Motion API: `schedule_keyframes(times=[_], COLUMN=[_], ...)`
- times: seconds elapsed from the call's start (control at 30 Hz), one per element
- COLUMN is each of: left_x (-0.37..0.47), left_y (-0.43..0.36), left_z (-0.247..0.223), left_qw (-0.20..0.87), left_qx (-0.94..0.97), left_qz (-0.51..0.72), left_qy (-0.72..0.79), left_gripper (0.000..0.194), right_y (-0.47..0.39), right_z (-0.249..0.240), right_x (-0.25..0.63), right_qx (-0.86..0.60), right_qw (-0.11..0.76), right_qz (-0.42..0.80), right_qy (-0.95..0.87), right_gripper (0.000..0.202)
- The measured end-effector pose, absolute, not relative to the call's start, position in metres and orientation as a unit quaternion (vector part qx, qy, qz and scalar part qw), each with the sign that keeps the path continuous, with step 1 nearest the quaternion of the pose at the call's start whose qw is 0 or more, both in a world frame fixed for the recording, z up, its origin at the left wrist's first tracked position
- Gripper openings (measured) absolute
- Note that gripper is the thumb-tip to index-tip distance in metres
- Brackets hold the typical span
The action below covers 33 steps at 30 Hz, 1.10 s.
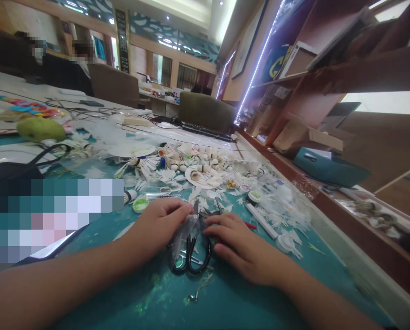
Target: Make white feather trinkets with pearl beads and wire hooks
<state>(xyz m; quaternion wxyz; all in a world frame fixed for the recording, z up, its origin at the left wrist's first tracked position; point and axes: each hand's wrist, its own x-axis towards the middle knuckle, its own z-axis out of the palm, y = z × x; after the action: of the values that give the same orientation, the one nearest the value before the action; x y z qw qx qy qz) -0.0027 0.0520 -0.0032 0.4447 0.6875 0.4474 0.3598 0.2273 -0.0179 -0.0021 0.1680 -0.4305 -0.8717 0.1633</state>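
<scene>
My left hand is closed, thumb and index finger pinched together at the top of a crinkled clear plastic piece, perhaps a small bag. Beneath and beside it lie black-handled scissors, blades pointing away from me. My right hand rests palm down with fingers apart, fingertips close to the scissors' right handle; I see nothing held in it. Pliers with a red handle are partly hidden behind that hand. Nearer me, a small metal piece with thin strands lies on the green mat.
Shuttlecocks and loose white feathers spread across the mat's far side, around a white plate. A green-lidded jar and a white strip lie right. A green fruit sits far left. Wooden shelving borders the right.
</scene>
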Motion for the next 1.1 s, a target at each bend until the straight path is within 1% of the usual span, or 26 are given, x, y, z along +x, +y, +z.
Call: schedule_keyframes(times=[0.2, 0.3, 0.57, 0.73, 0.83, 1.1], left_x=[-0.001, -0.002, -0.006, -0.007, -0.007, -0.009], left_y=[0.056, 0.057, 0.054, 0.051, 0.049, 0.046], left_z=[-0.007, -0.009, -0.004, -0.001, -0.001, -0.006], left_qw=[0.471, 0.475, 0.444, 0.417, 0.403, 0.375], left_qx=[0.658, 0.656, 0.692, 0.745, 0.773, 0.826], left_qz=[0.341, 0.337, 0.347, 0.334, 0.315, 0.265], left_qy=[0.478, 0.48, 0.45, 0.4, 0.376, 0.327], left_gripper=[0.037, 0.038, 0.035, 0.039, 0.038, 0.033], right_y=[-0.012, -0.011, -0.011, -0.012, -0.018, -0.031], right_z=[-0.009, -0.01, -0.01, -0.013, -0.012, 0.0], right_x=[0.233, 0.234, 0.237, 0.238, 0.236, 0.227], right_qx=[-0.418, -0.428, -0.443, -0.433, -0.421, -0.36], right_qw=[0.288, 0.326, 0.402, 0.462, 0.472, 0.449], right_qz=[0.217, 0.228, 0.193, 0.167, 0.17, 0.195], right_qy=[-0.833, -0.811, -0.778, -0.756, -0.756, -0.794], right_gripper=[0.023, 0.02, 0.016, 0.003, 0.009, 0.022])
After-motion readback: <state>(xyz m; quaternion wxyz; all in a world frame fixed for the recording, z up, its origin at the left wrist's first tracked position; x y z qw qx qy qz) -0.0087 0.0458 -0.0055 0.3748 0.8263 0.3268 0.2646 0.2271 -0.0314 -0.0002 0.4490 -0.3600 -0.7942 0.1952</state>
